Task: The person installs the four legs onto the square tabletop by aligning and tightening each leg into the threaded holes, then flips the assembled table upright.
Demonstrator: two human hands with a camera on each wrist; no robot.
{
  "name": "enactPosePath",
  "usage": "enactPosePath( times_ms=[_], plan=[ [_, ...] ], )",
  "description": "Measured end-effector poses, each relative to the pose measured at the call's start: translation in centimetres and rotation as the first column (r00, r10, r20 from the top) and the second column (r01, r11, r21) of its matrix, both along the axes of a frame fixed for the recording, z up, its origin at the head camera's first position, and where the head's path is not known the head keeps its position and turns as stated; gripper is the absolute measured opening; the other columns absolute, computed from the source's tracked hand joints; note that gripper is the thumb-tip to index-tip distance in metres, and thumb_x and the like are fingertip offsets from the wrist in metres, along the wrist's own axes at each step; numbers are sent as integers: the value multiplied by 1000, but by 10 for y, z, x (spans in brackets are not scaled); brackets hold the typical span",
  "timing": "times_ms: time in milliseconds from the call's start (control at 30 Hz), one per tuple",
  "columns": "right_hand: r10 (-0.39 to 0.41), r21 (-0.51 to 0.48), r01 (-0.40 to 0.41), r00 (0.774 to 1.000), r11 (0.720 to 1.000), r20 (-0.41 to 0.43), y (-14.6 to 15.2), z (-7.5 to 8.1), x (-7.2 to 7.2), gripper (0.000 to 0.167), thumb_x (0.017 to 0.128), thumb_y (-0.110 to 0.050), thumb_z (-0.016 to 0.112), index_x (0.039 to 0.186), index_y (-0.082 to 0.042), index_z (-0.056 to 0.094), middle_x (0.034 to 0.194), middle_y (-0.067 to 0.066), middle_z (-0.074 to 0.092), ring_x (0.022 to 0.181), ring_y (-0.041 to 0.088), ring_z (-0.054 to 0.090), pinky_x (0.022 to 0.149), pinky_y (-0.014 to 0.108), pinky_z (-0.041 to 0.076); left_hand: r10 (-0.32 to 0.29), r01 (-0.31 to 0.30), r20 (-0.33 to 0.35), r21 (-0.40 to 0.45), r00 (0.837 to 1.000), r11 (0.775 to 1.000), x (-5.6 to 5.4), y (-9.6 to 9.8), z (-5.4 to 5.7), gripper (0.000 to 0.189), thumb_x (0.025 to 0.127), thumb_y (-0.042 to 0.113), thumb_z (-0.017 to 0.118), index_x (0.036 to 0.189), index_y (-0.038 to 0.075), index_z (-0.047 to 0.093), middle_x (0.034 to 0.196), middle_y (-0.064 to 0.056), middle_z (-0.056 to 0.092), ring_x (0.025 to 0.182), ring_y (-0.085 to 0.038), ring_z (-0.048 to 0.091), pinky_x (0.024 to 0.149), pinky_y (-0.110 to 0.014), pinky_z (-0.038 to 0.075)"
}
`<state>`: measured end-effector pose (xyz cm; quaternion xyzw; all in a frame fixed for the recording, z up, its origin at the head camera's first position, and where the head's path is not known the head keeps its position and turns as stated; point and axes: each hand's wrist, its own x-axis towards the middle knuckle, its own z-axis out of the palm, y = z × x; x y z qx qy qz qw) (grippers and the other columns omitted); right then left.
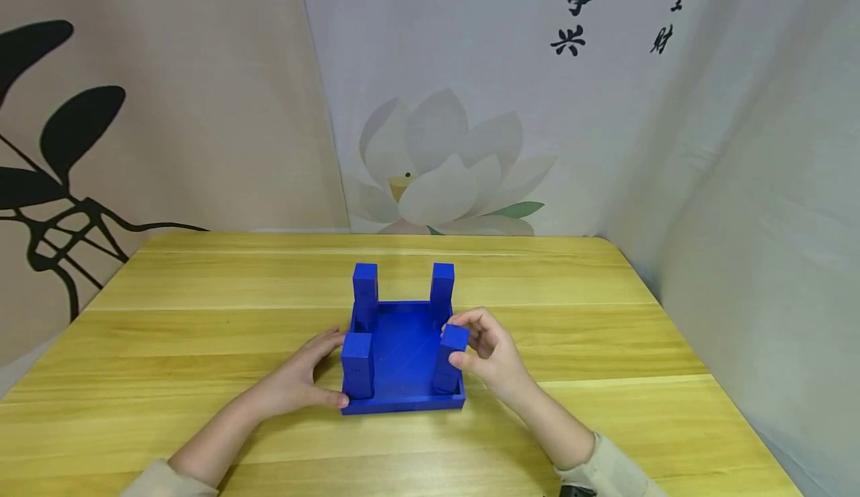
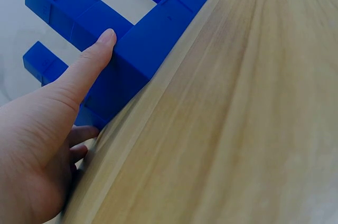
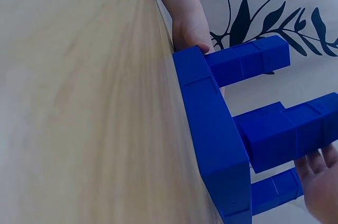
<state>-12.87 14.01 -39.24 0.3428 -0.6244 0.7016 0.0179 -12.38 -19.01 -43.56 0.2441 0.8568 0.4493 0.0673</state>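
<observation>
A shallow blue square tray (image 1: pixel 403 406) rests on the table with an upright blue post at each corner. My right hand (image 1: pixel 493 359) pinches the near-right blue post (image 1: pixel 455 336) near its top between thumb and fingers; that post leans slightly, its foot inside the tray corner. At the tray's left side lies my left hand (image 1: pixel 302 380), thumb extended against the near-left corner and fingers along the left wall. In the left wrist view its thumb (image 2: pixel 87 65) touches the tray's front face, while the other fingers are partly hidden. Right wrist view: fingers touch the post (image 3: pixel 293 134) from below.
Two blue posts (image 1: pixel 366 295) (image 1: pixel 442 292) stand at the far corners, and another blue post (image 1: pixel 357 366) stands near left. The wooden table (image 1: pixel 222 295) reaches back to a curtain (image 1: pixel 470 49) printed with a lotus and characters.
</observation>
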Motion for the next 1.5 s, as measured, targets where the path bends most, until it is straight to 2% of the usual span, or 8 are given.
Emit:
enactPosePath(
  times_ms=[100,200,367,533,833,1167,1367,1500],
  plan=[
    [39,19,-38,999,999,-27,1,1,0,45,91,-20,67,118,11,48,114,19,59,113,21,54,92,31,44,-5,5,-9,1,1000,1000,0,0,0,90,68,35,86,143,8,43,150,-28,25,137,-48,16,100,-72,17],
    [83,37,-81,994,996,-64,3,2,-1,40,97,-14,54,127,12,45,119,22,57,116,26,53,95,33,42,-8,8,-11,5,1000,1000,0,1,0,90,68,34,86,143,8,43,150,-28,25,138,-48,16,100,-72,17],
    [127,61,-122,987,991,-99,6,3,-3,39,96,-4,42,133,8,46,119,30,55,114,29,54,101,36,39,-8,8,-13,9,1000,1000,0,1,-1,90,68,34,86,142,8,43,149,-27,26,138,-47,16,101,-72,17],
    [139,63,-133,985,989,-101,7,3,-4,37,96,-1,43,131,10,48,118,35,54,116,27,54,101,35,40,-9,9,-6,11,1000,1000,0,1,-1,90,69,34,86,143,7,43,150,-28,26,138,-48,15,101,-71,16],
    [134,40,-130,987,991,-90,7,2,-3,33,96,-1,49,125,14,48,118,15,61,113,22,55,91,30,46,-6,6,11,10,1000,1000,0,1,-1,90,70,35,86,144,7,41,151,-27,23,138,-48,14,101,-72,16],
    [52,46,-51,999,998,-15,6,0,-3,38,94,-13,61,118,13,48,111,4,62,112,19,55,81,24,45,0,0,7,0,1000,1000,1,1,-2,92,69,36,86,144,6,41,151,-27,23,138,-48,15,101,-71,17],
    [28,25,-28,1000,999,6,4,1,-2,41,92,-16,66,112,15,48,109,3,61,117,27,51,92,24,43,-5,5,-2,0,1000,1000,0,0,-2,92,69,37,85,144,5,41,151,-28,23,137,-48,15,101,-71,17],
    [25,5,-25,999,1000,21,1,0,-2,42,91,-16,67,110,16,47,108,2,61,114,22,53,93,24,43,-7,7,-5,1,1000,1000,-1,0,-2,92,69,36,85,144,5,41,151,-28,23,137,-48,15,100,-71,17]
  ],
)
